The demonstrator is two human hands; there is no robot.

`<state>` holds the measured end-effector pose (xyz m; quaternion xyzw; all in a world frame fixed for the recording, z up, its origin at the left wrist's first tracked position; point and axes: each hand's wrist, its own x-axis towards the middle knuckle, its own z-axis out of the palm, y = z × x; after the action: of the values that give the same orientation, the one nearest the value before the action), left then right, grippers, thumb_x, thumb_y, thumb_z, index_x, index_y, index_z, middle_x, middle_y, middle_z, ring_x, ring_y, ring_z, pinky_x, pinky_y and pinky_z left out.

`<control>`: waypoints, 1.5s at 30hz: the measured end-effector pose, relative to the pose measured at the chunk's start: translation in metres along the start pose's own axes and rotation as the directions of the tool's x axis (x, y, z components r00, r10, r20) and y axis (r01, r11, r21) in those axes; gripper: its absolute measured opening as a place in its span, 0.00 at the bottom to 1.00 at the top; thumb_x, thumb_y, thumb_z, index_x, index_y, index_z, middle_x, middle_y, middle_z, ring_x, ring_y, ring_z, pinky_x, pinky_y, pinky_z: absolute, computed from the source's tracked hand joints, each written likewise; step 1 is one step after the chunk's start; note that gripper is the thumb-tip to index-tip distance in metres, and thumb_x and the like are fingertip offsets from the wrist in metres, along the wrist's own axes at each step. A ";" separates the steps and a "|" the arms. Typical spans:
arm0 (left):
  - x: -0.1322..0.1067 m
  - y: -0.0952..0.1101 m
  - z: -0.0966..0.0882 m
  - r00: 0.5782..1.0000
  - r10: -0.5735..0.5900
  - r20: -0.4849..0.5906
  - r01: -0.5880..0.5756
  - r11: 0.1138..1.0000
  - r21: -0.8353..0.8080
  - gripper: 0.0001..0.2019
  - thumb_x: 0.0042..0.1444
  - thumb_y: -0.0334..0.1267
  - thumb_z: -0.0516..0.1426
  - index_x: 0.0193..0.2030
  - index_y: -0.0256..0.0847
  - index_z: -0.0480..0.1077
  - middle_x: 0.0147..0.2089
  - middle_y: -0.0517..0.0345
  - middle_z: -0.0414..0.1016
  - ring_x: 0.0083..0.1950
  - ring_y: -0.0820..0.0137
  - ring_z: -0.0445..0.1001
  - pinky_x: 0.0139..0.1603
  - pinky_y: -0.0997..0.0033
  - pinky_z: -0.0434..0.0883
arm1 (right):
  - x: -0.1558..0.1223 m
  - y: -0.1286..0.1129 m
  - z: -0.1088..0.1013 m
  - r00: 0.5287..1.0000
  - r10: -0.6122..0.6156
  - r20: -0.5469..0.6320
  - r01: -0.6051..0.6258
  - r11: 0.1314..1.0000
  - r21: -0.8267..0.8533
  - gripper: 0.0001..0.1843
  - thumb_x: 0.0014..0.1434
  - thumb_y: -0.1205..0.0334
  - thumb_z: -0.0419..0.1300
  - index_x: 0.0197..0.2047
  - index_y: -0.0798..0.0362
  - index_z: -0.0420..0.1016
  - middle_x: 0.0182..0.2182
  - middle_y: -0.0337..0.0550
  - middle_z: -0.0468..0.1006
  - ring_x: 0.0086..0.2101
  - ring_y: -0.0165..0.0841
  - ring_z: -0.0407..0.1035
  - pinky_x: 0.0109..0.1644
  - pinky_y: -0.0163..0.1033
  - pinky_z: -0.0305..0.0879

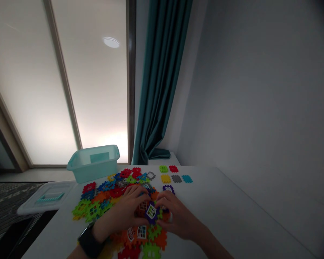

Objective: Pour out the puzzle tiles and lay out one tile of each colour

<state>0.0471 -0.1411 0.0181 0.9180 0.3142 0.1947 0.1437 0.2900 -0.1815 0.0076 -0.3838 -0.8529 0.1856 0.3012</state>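
Note:
A pile of colourful interlocking plastic tiles [108, 194] lies on the white table [232, 216]. My left hand [124, 212], with a dark watch [89, 242] on its wrist, rests on the pile with fingers curled. My right hand [175, 214] is beside it, fingers bent. Both hands pinch a purple tile with a white window [151, 212] between them. Orange tiles with white windows [140, 233] lie just under my hands.
Several single tiles are laid apart in rows: green [163, 168], red [173, 168], yellow [165, 178], grey [176, 178] and teal [187, 178]. A pale teal tub [93, 166] stands at the back left, its lid [47, 199] nearby. A teal curtain [159, 90] hangs behind.

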 end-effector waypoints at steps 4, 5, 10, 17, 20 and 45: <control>-0.005 -0.022 -0.014 0.998 -0.031 -0.055 0.035 0.997 0.073 0.24 0.48 0.44 0.71 0.52 0.48 0.73 0.58 0.53 0.71 0.60 0.53 0.67 0.63 0.52 0.63 | 0.029 0.005 0.007 1.000 -0.025 0.014 0.025 1.000 -0.006 0.19 0.52 0.68 0.67 0.47 0.47 0.71 0.51 0.45 0.72 0.52 0.41 0.67 0.58 0.47 0.65; -0.007 -0.029 -0.016 0.996 -0.041 -0.077 0.049 0.994 0.096 0.22 0.49 0.43 0.70 0.51 0.47 0.73 0.58 0.53 0.72 0.60 0.53 0.67 0.63 0.52 0.63 | 0.036 0.007 0.010 1.000 -0.023 0.012 0.023 1.000 -0.009 0.18 0.53 0.68 0.67 0.47 0.47 0.71 0.51 0.45 0.72 0.52 0.40 0.67 0.58 0.47 0.65; -0.022 -0.063 -0.016 0.969 -0.132 -0.210 0.172 0.968 0.182 0.18 0.51 0.42 0.66 0.49 0.46 0.74 0.57 0.52 0.72 0.61 0.52 0.67 0.63 0.51 0.63 | 0.064 0.019 0.029 1.000 0.020 -0.015 -0.020 1.000 -0.021 0.17 0.56 0.65 0.67 0.48 0.47 0.70 0.53 0.45 0.72 0.55 0.41 0.66 0.59 0.49 0.64; -0.037 -0.081 -0.009 0.945 -0.218 -0.243 0.261 0.952 0.159 0.18 0.53 0.42 0.65 0.50 0.45 0.73 0.56 0.51 0.72 0.59 0.52 0.69 0.61 0.50 0.65 | 0.081 0.030 0.051 1.000 0.005 -0.030 -0.007 0.997 -0.081 0.17 0.56 0.65 0.68 0.47 0.49 0.70 0.49 0.45 0.75 0.53 0.43 0.67 0.59 0.51 0.63; -0.039 -0.082 -0.008 0.936 -0.242 -0.256 0.287 0.945 0.158 0.18 0.53 0.43 0.65 0.51 0.44 0.74 0.57 0.51 0.72 0.59 0.51 0.69 0.61 0.48 0.66 | 0.082 0.035 0.055 1.000 0.006 -0.021 -0.008 0.995 -0.097 0.17 0.55 0.64 0.68 0.47 0.49 0.70 0.48 0.44 0.76 0.53 0.43 0.67 0.60 0.51 0.62; -0.035 -0.065 -0.004 0.944 -0.200 -0.263 0.235 0.966 0.110 0.28 0.55 0.47 0.66 0.62 0.48 0.68 0.61 0.49 0.69 0.61 0.51 0.67 0.61 0.50 0.68 | 0.057 0.022 0.045 0.978 -0.044 -0.206 0.018 0.992 -0.127 0.19 0.56 0.69 0.65 0.49 0.46 0.68 0.53 0.46 0.72 0.56 0.45 0.66 0.61 0.54 0.64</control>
<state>-0.0143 -0.1131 -0.0126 0.8536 0.4422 0.2691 0.0588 0.2425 -0.1279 -0.0175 -0.4058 -0.8325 0.0861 0.3673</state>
